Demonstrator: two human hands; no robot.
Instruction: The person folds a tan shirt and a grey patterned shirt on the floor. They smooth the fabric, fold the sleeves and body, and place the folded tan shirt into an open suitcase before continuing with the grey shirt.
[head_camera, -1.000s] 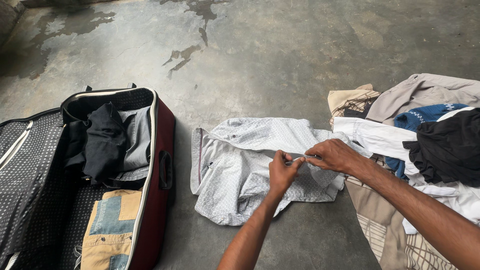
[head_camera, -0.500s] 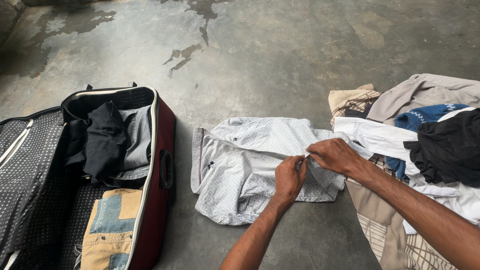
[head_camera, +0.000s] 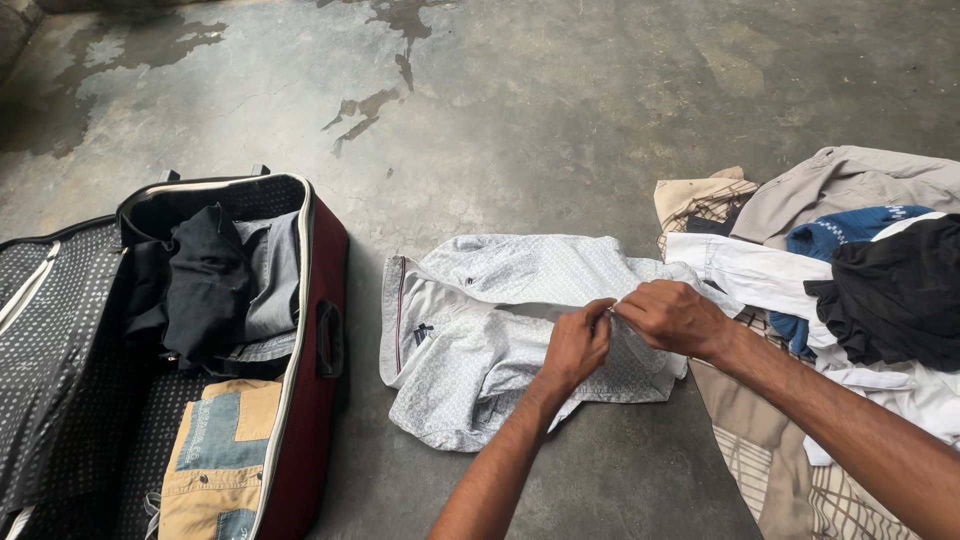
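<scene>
From my head view, my left hand (head_camera: 575, 345) and right hand (head_camera: 672, 317) both pinch the front edge of the pale shirt (head_camera: 480, 340) spread on the floor (head_camera: 560, 110); it looks unfolded yet. The suitcase (head_camera: 315, 300) holds some clothes; a pile (head_camera: 860, 270) waits. My fingers hide whatever they pinch.

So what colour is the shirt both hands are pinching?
The shirt is pale grey-white with a fine dotted pattern, seen in the head view.
</scene>
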